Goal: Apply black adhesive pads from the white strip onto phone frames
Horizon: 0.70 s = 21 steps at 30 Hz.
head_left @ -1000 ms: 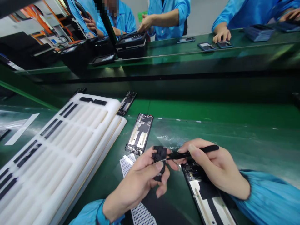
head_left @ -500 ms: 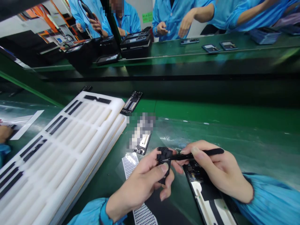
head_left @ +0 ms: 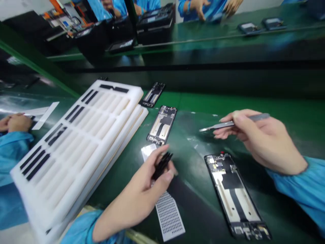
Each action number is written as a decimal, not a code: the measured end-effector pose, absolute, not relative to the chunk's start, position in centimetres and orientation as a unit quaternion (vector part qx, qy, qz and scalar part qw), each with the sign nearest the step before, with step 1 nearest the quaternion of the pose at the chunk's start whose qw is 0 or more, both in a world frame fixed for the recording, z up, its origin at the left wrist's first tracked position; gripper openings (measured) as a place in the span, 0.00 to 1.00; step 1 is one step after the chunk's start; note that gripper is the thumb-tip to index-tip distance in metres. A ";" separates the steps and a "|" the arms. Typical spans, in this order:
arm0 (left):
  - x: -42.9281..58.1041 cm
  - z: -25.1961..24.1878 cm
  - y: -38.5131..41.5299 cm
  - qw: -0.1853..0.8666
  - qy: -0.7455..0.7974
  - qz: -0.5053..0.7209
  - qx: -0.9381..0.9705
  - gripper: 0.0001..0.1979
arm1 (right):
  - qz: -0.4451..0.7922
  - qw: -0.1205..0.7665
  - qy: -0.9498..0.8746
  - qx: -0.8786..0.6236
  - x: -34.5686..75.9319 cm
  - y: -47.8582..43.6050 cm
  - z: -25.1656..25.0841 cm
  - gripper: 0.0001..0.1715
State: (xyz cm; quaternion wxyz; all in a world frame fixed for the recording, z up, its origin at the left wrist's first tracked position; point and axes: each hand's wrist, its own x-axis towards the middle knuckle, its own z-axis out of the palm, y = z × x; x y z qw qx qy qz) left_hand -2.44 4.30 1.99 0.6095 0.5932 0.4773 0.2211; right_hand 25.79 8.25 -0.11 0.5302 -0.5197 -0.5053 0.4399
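Observation:
Small black plastic pieces [head_left: 162, 165] sit between the thumb and fingers of my left hand [head_left: 149, 184], partly hidden by them. My right hand [head_left: 261, 139] grips metal tweezers [head_left: 220, 125], whose tips point left over the bench; nothing visible is between the tips. Below the right hand lies an opened phone [head_left: 232, 189] with its circuit board and white inner plate showing. Under and beside my left hand is a white sheet of small dark stickers [head_left: 170, 215]. Just beyond that hand, a second opened phone [head_left: 162, 124] rests on the bench.
Stacked white foam trays [head_left: 83, 135] with black strips in some slots fill the left side. A third opened phone [head_left: 154, 94] lies beside their far corner. A co-worker's hands [head_left: 19, 122] are at far left. Across a raised green ledge [head_left: 213, 40], other people work among phones.
My hands have separated: the right has drawn back with the tweezers from the black piece, and the left has turned. The view has tilted down, uncovering the nearest phone.

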 end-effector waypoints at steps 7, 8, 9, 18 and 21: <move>-9.6 0.1 -6.3 0.175 0.415 0.043 0.892 0.25 | 0.528 0.267 -0.718 -0.367 20.3 -0.4 -1.0 0.10; -9.6 0.0 -7.2 0.128 0.388 0.019 0.913 0.26 | 0.529 0.257 -0.730 -0.348 20.0 -1.4 -1.3 0.10; -9.5 -0.1 -7.9 0.095 0.360 0.000 0.928 0.27 | 0.529 0.252 -0.739 -0.333 19.8 -2.2 -1.7 0.11; -8.5 -1.6 -9.6 0.059 0.308 -0.054 0.948 0.25 | 0.539 0.218 -0.763 -0.283 19.9 -3.2 -3.3 0.13; -8.6 -1.9 -9.7 0.057 0.298 -0.063 0.951 0.26 | 0.547 0.210 -0.763 -0.274 19.7 -3.0 -3.2 0.12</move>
